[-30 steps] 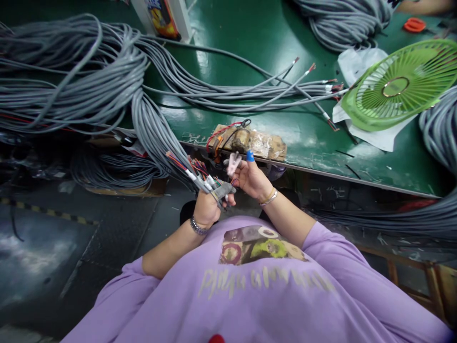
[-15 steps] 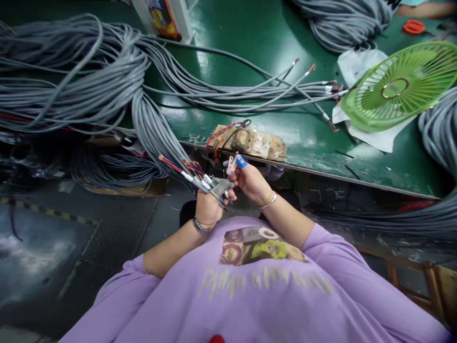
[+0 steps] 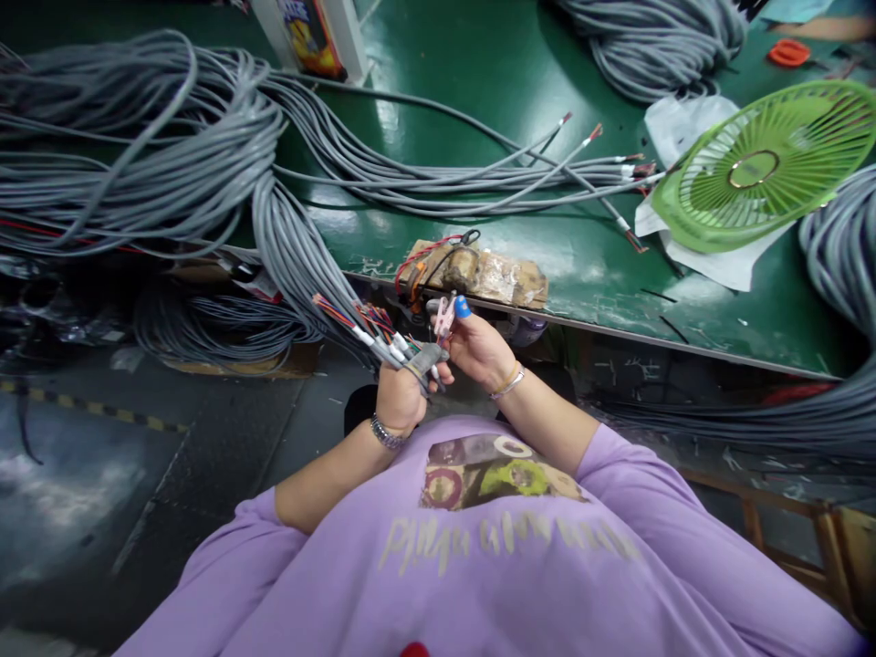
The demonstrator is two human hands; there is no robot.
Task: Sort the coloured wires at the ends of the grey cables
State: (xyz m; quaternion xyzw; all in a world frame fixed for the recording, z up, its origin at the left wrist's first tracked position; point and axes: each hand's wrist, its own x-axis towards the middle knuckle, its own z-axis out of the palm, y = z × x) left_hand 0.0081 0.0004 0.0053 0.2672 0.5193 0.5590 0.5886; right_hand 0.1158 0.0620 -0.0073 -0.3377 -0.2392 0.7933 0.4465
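Just below the green table [image 3: 520, 109] edge, the left hand [image 3: 399, 394] is clamped around a bundle of stripped grey cables [image 3: 370, 336], while the right hand [image 3: 479, 349] pinches a small pink clip [image 3: 444, 316] beside their ends.

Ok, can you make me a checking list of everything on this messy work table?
Surface: green table, glossy, scuffed at the front edge.
Job's things: cable ends with coloured wires; small pink piece.
Clutter: green fan grille, white plastic, taped wooden block, orange item.
Grippers: left hand grips the cable ends; right hand, blue-taped fingertip, pinches the pink piece.
Cables: grey cable coils spill over the table edge.
Surroundings: dark floor, another person's arm.
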